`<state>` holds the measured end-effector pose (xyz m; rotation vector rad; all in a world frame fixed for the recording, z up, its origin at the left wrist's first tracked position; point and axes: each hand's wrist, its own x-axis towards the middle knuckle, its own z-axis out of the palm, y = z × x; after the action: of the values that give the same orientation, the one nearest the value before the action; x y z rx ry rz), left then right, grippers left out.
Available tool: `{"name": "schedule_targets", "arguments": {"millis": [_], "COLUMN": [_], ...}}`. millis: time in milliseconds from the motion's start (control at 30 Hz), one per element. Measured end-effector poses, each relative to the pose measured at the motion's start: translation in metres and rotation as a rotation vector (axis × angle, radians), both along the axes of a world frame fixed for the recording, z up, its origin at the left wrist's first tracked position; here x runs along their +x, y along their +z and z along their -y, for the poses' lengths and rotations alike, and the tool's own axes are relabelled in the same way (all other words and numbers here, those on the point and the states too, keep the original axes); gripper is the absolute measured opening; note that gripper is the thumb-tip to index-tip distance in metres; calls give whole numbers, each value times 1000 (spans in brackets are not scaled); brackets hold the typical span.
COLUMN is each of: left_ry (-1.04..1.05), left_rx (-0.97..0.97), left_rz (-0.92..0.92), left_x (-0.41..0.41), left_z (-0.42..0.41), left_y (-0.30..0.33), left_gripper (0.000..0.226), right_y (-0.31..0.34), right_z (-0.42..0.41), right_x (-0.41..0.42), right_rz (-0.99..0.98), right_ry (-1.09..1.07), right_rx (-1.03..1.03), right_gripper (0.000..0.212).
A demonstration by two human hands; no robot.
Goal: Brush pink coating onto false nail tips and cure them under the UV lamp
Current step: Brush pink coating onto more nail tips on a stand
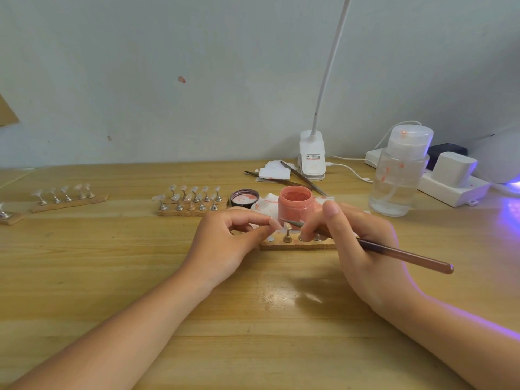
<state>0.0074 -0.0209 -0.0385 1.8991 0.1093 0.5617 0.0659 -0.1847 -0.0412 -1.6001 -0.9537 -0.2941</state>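
- Step, as I judge it: coating a tip; next calls for a steady stroke.
- My right hand (pixel 363 237) grips the brush (pixel 365 244), bristles over the nail tip (pixel 287 227) on its stand.
- My left hand (pixel 233 235), fingers curled, pinches something small beside that tip; what, I cannot tell.
- Pink jar (pixel 295 205) sits open just behind.

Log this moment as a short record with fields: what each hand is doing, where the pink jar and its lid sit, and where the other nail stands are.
left hand: left hand pinches a small nail tip at its fingertips
right hand: right hand holds the brush, bristle end pointing left toward the stand
holder: wooden strip under both hands, carrying metal stands
pink jar: pink jar open, just behind the hands
lid: black lid lying left of the jar, inside up
other stands: double row left of the lid; another row far left
UV lamp: purple glow at the right edge
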Motion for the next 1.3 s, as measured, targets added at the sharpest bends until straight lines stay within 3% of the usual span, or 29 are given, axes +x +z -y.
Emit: {"name": "schedule_targets", "arguments": {"millis": [267,433,533,1300], "left_ry": [-15,-29,-20,-20], "left_rx": [-8,5,-7,-37], "left_rz": [-17,11,17,12], "left_x": [2,2,2,3], "left_z": [-1,-2,-1,-1], "left_y": [-3,-3,-4,-5], "left_gripper": [7,13,5,7], "right_y": [1,-2,-1,-1], "right_z": [-2,-1,-1,-1], "right_x": [1,0,0,-1], "right_rz": [40,1,35,55], "right_ry": [-58,13,-15,-4], "right_rx": [-74,-30,-45,-31], "right_gripper": [36,47,43,43]}}
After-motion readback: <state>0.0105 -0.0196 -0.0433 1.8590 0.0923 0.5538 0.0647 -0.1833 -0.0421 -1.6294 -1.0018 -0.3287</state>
